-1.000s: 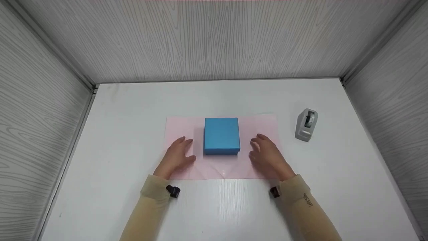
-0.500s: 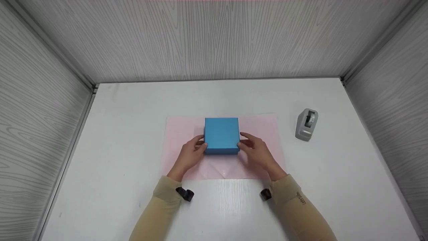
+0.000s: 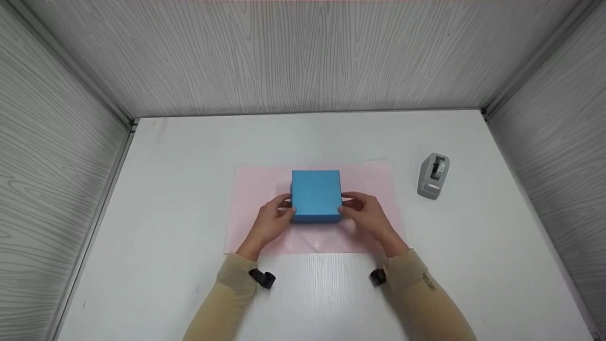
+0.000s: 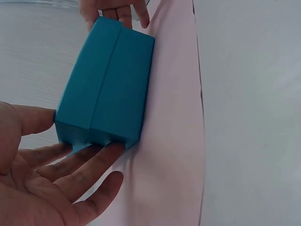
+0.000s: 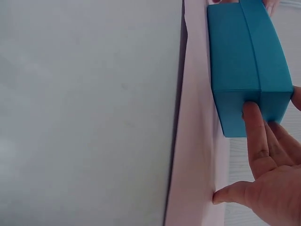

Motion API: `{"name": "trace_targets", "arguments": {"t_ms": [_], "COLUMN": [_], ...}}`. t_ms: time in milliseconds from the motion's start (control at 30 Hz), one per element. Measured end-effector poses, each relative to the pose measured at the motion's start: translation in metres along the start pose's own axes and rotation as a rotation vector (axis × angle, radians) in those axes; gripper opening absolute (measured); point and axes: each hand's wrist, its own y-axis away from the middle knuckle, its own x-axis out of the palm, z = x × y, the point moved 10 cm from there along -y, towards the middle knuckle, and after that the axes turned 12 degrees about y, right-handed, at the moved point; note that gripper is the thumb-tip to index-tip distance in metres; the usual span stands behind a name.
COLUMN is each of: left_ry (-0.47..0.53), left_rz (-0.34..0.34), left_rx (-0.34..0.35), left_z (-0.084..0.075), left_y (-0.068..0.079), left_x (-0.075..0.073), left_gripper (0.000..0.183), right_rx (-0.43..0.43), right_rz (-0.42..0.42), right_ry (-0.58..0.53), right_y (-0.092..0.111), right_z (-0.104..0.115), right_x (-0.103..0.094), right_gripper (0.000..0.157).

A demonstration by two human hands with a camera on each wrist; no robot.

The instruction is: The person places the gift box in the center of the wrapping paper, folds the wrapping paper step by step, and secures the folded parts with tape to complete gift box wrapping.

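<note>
A blue lidded box (image 3: 316, 193) rests on a sheet of pink paper (image 3: 253, 187) in the head view. My left hand (image 3: 269, 223) grips its left side, thumb at the near corner and fingers along the side wall. Opposite, my right hand (image 3: 373, 221) holds the right side in much the same way. From the left wrist, the lid's seam runs along the box (image 4: 106, 84), and fingertips (image 4: 115, 149) touch its end face. In the right wrist view one finger (image 5: 254, 129) presses the box's end, while the little finger reaches down to the paper.
A grey tape dispenser (image 3: 433, 176) stands on the white table (image 3: 180, 199), right of the paper. Wood-grain panels (image 3: 303, 57) enclose the table at the back and both sides. The paper's near edge has a folded crease by the middle.
Both hands have come inward from beside the box and taken hold of its two sides. The box has shifted slightly toward me and to the right.
</note>
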Motion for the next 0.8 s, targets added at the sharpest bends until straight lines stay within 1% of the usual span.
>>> {"name": "trace_targets", "arguments": {"t_ms": [200,367,533,800], "left_ry": [-0.012,-0.01,-0.005,0.014], "left_rz": [0.01,0.01,0.009,0.03], "left_rx": [-0.003,-0.024,-0.043,0.016], "left_z": [-0.0019,0.0015,0.0049,0.0023], "left_y": [0.0049,0.0062,0.0062,0.0058], "left_x": [0.0018,0.0021,0.0022,0.003], "left_gripper": [0.046,0.046,0.047,0.045], "right_rx": [0.014,0.001,0.007,-0.028], "right_rz": [0.005,0.016,0.014,0.027], "right_ry": [-0.008,-0.003,0.005,-0.028], "right_y": [0.0004,0.0007,0.0012,0.0026], "right_z": [-0.004,-0.004,-0.0046,-0.0018], "right_x": [-0.0004,0.0022,0.0012,0.0011], "right_gripper": [0.048,0.05,0.049,0.047]}}
